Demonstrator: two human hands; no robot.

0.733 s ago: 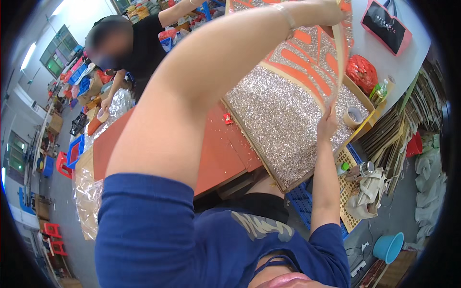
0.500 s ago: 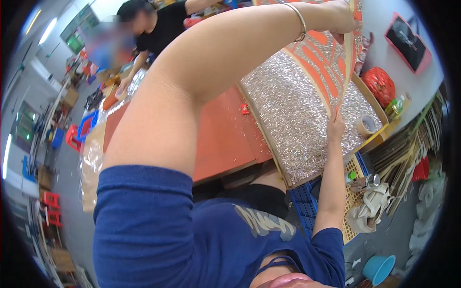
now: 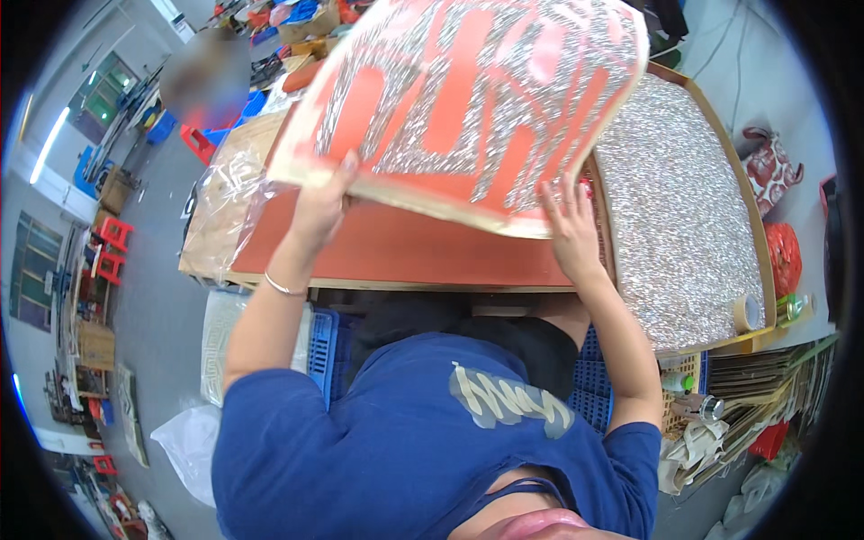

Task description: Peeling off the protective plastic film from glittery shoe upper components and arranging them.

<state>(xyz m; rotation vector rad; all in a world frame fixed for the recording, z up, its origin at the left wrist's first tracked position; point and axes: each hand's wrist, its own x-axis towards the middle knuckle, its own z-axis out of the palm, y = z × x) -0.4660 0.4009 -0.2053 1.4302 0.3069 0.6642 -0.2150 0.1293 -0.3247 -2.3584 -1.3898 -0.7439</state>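
Sheet swung off the tray and over the table

A moment ago the orange sheet with its glittery silver pattern hung above the glitter-filled tray at the table's right end, the person's left arm stretched far across it. Now it slants over the reddish tabletop, its near edge raised clear of the surface and set back from the table's near edge.

The left hand, drawn back from the far side, is closed on the near left corner, thumb on top. The right hand has left the corner it pinched earlier; its fingers lie spread and nearly straight over the near right corner, and whether the thumb grips beneath cannot be seen.

The tray's glitter is now largely uncovered. A tape roll remains at its near right corner. Clear plastic lies at the table's left end.
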